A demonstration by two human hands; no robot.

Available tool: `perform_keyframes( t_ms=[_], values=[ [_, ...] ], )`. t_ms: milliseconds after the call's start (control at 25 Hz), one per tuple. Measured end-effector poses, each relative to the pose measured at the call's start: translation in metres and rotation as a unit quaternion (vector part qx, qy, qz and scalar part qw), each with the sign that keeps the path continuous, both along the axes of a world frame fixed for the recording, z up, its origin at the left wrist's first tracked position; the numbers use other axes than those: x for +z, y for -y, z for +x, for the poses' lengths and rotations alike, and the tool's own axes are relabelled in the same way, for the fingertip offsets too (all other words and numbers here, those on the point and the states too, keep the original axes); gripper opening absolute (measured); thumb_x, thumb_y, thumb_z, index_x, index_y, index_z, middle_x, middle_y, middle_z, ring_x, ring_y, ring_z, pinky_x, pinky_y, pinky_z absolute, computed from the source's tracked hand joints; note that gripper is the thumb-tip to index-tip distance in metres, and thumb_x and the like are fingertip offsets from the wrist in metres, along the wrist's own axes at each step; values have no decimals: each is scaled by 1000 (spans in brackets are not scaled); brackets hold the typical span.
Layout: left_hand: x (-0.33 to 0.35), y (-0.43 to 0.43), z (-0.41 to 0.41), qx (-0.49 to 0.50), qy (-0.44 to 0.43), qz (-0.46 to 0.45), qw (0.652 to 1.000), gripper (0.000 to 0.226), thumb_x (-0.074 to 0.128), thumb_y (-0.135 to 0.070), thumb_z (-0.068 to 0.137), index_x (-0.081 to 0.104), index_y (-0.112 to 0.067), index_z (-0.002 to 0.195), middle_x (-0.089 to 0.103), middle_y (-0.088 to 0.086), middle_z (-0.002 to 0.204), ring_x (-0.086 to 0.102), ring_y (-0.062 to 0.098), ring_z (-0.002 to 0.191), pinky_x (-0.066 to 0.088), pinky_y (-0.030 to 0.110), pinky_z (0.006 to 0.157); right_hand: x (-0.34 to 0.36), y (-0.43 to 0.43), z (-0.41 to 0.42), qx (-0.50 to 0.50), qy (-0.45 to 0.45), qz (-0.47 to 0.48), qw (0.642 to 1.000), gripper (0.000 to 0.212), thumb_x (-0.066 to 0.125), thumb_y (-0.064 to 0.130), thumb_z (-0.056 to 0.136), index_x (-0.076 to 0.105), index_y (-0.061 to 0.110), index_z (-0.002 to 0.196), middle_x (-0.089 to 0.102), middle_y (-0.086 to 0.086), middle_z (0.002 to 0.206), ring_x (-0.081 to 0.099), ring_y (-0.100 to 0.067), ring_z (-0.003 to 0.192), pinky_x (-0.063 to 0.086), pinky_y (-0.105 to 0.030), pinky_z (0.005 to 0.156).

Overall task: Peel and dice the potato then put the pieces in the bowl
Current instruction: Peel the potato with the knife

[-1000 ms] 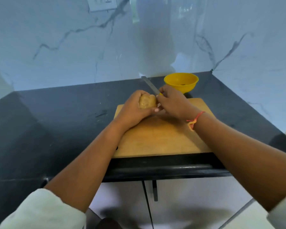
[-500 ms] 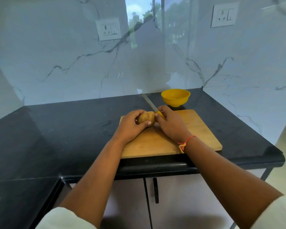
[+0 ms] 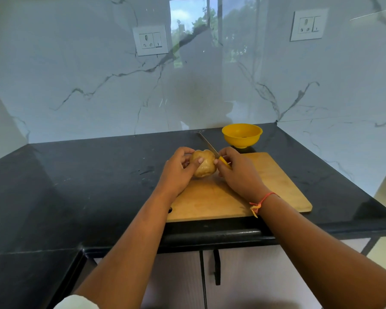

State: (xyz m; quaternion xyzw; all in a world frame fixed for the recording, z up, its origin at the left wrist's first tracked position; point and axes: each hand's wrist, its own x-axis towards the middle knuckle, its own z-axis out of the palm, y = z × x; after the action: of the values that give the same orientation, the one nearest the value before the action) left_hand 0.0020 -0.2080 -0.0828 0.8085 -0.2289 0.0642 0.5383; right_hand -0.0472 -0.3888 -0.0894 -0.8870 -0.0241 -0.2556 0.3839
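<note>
A yellowish-brown potato (image 3: 203,164) is held just above the far left part of the wooden cutting board (image 3: 279,188). My left hand (image 3: 179,172) grips it from the left, thumb across its front. My right hand (image 3: 239,173) holds a knife (image 3: 211,149) with a yellow handle; the steel blade points away to the far left over the potato's top right. A yellow bowl (image 3: 242,135) stands on the black counter just behind the board. A small dark speck lies inside it.
The black stone counter (image 3: 87,181) runs in an L shape, with marble walls behind and at the right. Two wall sockets (image 3: 150,40) sit high on the walls. The counter's front edge and a cabinet door handle (image 3: 216,266) lie below the board.
The view has tilted up and pulled back, so the wall and sockets show more. Both hands have lifted the potato slightly and turned it, so more of its front shows.
</note>
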Motion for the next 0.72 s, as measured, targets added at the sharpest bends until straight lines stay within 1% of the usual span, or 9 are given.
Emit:
perform_keyframes(
  t_ms=[120,200,240,280,360,480,600,680,720],
  values=[
    [-2,0,4,-18,9,80,997,63,74,-40,87,47,-26,142,52,-10,131,55,10,114,49,18,84,1,3,-1,-28,-11,5,1000,15,58,35,98,60,25,109,64,8,90,58,-3,79,39,-15,61],
    [-1,-1,4,-34,8,116,993,77,79,-36,83,40,-25,149,43,-13,132,50,7,114,47,18,88,2,2,0,-34,-24,2,999,15,57,38,98,60,27,108,63,11,87,57,-2,78,38,-14,61],
    [-1,-2,4,-40,7,119,992,79,80,-34,82,39,-26,150,42,-14,131,50,6,113,47,17,88,2,2,0,-34,-32,-5,999,15,56,39,99,60,27,107,63,11,85,57,-3,77,39,-15,61],
    [-1,-3,4,-44,4,112,993,78,80,-33,82,41,-27,149,43,-15,131,51,5,111,47,16,86,2,1,0,-34,-39,-9,999,15,55,40,99,60,28,107,63,11,84,58,-5,77,41,-17,62],
    [-2,-4,5,-40,-1,87,995,65,77,-35,85,47,-28,143,51,-14,128,55,3,105,48,15,82,2,0,1,-37,-48,-6,998,19,53,40,100,63,25,104,64,8,82,59,-8,77,46,-21,64],
    [-2,-3,4,-20,-20,52,998,44,62,-40,96,54,-27,137,58,-9,123,60,9,102,52,21,83,2,-1,0,-21,-51,2,998,25,50,40,102,68,25,93,66,8,77,61,-8,74,45,-23,64],
    [1,-2,2,-11,-40,29,999,36,50,-43,101,55,-25,132,62,-6,116,66,10,89,51,18,73,3,-1,-1,0,-51,4,999,31,48,41,102,70,25,87,68,7,73,62,-8,73,47,-24,64],
    [1,-3,2,-8,-48,20,999,30,51,-41,101,50,-26,127,63,-7,115,67,7,90,51,16,71,4,-1,-1,2,-54,5,999,31,48,42,102,71,26,89,69,8,72,62,-5,72,46,-22,65],
    [0,-4,4,-9,-51,16,999,27,51,-39,101,50,-27,125,62,-7,118,67,7,95,53,17,74,5,-1,-2,1,-57,5,998,29,49,41,102,70,27,87,69,9,71,62,-4,72,44,-20,64]
  ],
)
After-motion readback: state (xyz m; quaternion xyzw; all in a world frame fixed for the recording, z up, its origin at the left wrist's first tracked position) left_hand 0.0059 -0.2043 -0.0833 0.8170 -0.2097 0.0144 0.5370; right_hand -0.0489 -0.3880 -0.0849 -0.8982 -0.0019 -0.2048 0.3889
